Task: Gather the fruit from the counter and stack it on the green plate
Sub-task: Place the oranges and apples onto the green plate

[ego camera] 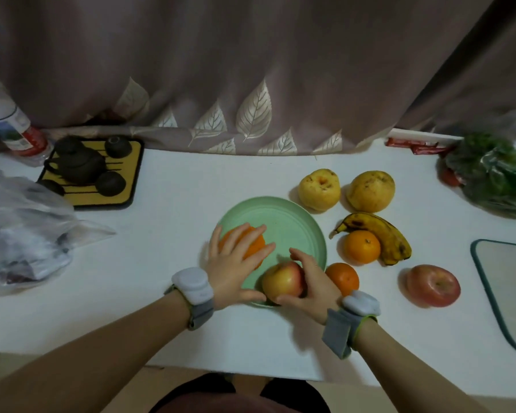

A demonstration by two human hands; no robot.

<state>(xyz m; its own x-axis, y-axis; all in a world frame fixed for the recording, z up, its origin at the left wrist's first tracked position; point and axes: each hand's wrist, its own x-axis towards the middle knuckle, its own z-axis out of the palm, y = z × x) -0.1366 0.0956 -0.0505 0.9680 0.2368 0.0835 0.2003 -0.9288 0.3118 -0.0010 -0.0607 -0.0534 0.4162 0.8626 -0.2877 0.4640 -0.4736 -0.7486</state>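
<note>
The green plate [292, 222] lies mid-counter. My left hand [236, 263] rests with fingers spread over an orange [255, 245] on the plate's left side. My right hand [309, 281] grips a reddish-yellow apple [282, 280] at the plate's near rim. On the counter to the right lie a second orange [344, 277], a third orange [362, 246], a spotted banana [382, 234], two yellow pears [319, 189] [371, 190] and a red apple [434, 284].
A yellow tray with a dark teapot and cups [90, 171] sits at the back left, beside a bottle [11, 126]. Plastic bags [21, 231] lie at the left, bagged greens [492, 171] at the back right, a cutting board [507, 287] at the right edge. A curtain hangs behind.
</note>
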